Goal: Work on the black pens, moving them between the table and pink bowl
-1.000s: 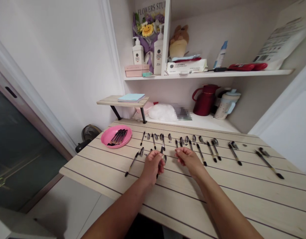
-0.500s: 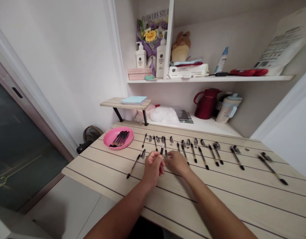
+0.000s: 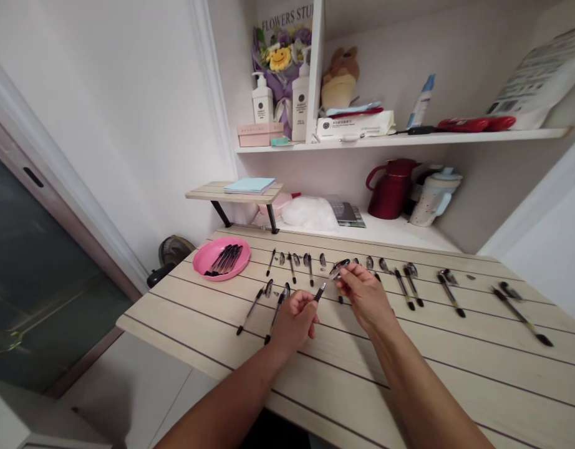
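My left hand (image 3: 294,321) is closed around a black pen (image 3: 320,292), its silvery tip pointing up and to the right. In my right hand (image 3: 366,294), a clear pen cap with a black clip (image 3: 338,269) is pinched between thumb and fingers. The cap is apart from the pen tip, just above and to its right. Near my left wrist lies another uncapped pen (image 3: 272,321), with a cap by its upper end. A further pen (image 3: 250,312) rests to its left. My right hand hides some of the pens and caps behind it.
Several uncapped pens and loose caps (image 3: 449,293) form a row across the slatted table (image 3: 198,324). At left, a pink dish (image 3: 201,269) holds several pens. Behind stand a small raised shelf (image 3: 207,190), a red jug (image 3: 391,190) and a tumbler (image 3: 432,196).
My right hand has moved right and up from beside the left hand and now shows a cap in its fingers. The pen in my left hand has tilted rightward; a pen beside that hand is now visible.
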Available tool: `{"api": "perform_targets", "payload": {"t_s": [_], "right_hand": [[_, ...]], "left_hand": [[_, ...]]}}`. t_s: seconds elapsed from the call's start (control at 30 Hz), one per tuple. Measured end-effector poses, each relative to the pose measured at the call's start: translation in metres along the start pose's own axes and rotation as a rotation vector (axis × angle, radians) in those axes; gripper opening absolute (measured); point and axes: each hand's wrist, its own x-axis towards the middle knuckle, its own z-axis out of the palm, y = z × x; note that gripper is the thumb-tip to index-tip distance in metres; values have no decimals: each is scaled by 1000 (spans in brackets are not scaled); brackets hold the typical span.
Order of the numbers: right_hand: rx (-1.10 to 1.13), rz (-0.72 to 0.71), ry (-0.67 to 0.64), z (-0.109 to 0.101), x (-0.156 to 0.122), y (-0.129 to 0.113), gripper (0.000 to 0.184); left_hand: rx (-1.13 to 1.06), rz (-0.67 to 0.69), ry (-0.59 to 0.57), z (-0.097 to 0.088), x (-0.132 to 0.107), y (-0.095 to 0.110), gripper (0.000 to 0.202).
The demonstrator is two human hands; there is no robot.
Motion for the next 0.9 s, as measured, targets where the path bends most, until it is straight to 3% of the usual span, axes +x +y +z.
{"api": "perform_targets", "payload": {"t_s": [0.5,0.9], "right_hand": [[-179,36,-127,6,-12,7,22],[-229,78,-123,8,-14,14,25]], "left_hand": [[46,11,7,1,1,-3,11],[-17,13,87,4,1,2,22]]}}
